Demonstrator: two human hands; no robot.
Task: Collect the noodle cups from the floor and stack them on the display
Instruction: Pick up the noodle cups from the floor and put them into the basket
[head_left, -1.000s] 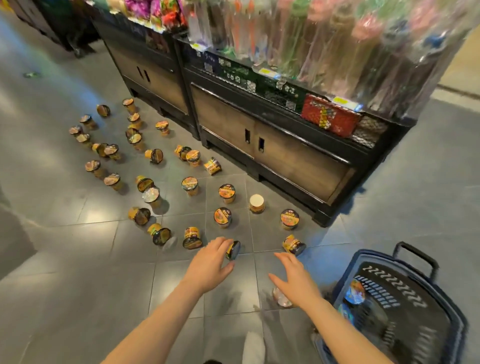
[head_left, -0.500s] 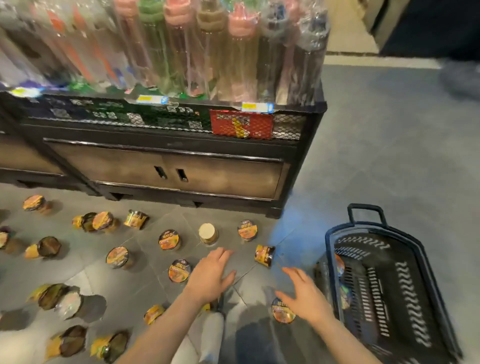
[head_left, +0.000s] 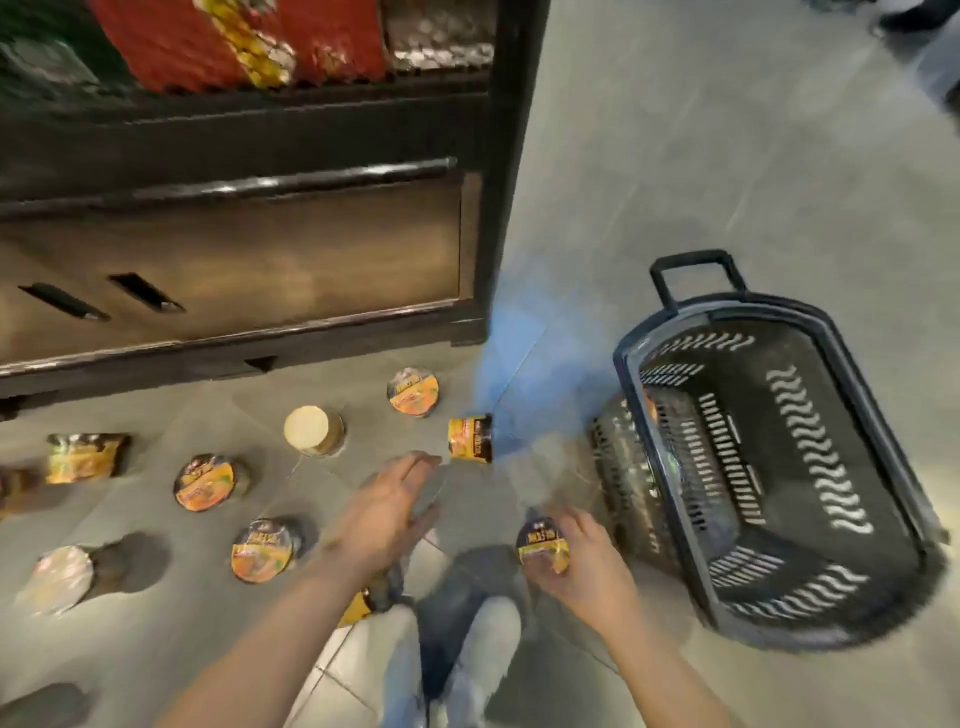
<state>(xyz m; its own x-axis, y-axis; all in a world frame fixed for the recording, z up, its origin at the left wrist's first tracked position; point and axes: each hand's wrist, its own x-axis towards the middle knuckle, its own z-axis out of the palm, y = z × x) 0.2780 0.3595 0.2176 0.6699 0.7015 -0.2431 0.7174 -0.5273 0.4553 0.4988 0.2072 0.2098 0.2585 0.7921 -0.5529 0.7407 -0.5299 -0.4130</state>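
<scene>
A dark cabinet stands at the back, with a black basket on the floor to its right. Noodle cups lie all over the floor. The right hand grips one cup, its fingers curled around it. The left hand hovers just beside it with fingers spread

Noodle cups scattered on the floor beside a display cabinet.
One cup is gripped by the right hand just beside a dark basket; the left hand is held open above the tiles, near a cup lying on its side.
</scene>
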